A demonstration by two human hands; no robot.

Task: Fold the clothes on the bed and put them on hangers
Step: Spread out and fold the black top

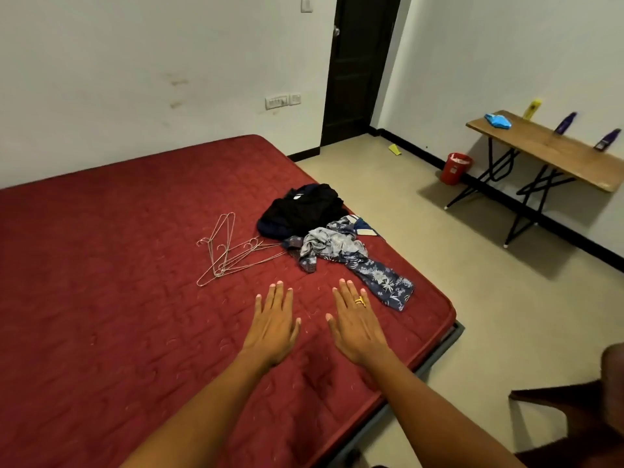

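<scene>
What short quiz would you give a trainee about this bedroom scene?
1. True or false: the left hand and right hand are clenched into fists.
2. Where on the bed do the hangers lie? A) left of the clothes; B) right of the clothes; C) on top of the clothes.
3. Fill in: the bucket on the floor near the table is ___.
Key: 1 false, both hands are open and flat. 2 A. 3 red.
</scene>
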